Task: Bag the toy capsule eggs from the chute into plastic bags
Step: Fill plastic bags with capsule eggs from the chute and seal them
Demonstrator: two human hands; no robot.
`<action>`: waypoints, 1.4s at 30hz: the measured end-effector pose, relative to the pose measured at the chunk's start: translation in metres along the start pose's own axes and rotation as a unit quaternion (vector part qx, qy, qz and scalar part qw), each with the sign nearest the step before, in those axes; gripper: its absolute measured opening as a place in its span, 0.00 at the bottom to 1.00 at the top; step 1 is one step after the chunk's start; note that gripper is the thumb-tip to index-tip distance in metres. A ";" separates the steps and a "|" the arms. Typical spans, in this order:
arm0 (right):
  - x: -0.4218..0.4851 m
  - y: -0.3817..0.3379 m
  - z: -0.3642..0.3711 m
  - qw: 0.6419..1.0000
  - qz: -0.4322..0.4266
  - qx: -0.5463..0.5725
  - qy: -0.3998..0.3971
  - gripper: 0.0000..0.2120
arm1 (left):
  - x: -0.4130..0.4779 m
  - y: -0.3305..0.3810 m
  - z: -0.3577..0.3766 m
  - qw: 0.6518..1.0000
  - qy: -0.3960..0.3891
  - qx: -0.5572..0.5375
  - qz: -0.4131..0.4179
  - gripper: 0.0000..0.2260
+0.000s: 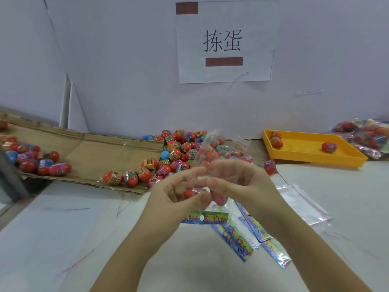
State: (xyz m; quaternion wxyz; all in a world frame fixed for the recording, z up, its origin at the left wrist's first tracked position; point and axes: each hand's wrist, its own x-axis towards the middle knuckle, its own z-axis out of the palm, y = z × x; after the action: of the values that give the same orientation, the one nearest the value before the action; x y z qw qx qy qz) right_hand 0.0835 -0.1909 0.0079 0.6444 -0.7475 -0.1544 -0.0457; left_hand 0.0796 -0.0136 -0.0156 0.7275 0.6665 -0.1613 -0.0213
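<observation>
Red-capped with a printed band round its middle, one capsule egg (194, 191) is pinched between the curled fingers and thumb of the left hand (179, 194), just beside the right hand (244, 182); the right fingers pinch a clear plastic bag (212, 152), blurred, raised above the desk (63, 228); a heap of eggs (179, 150), mostly red, a few blue, lies behind the hands at the foot of the cardboard chute (94, 150); a yellow tray (303, 148) holds three eggs; filled bags (366, 135) lie far right.
</observation>
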 end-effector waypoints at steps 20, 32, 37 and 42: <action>0.036 0.073 -0.046 0.786 0.117 -0.606 0.032 0.25 | 0.008 -0.005 -0.005 0.987 0.115 -0.089 -0.061 0.26; 0.032 0.069 -0.028 0.777 -0.007 -0.629 0.027 0.20 | 0.007 -0.009 -0.006 0.990 0.117 -0.036 -0.063 0.28; 0.031 0.051 -0.026 0.879 -0.158 -0.405 0.194 0.14 | 0.005 -0.009 -0.005 0.992 0.117 0.019 -0.036 0.21; 0.019 0.004 -0.014 0.947 -0.267 -0.045 0.170 0.15 | 0.003 -0.012 0.001 0.991 0.098 0.090 -0.010 0.23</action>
State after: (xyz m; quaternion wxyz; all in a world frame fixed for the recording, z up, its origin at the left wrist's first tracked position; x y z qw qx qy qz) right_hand 0.1044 -0.2018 0.0117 0.5907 -0.6885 -0.2342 -0.3496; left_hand 0.0848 -0.0168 -0.0268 0.6770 0.7294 -0.0840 0.0516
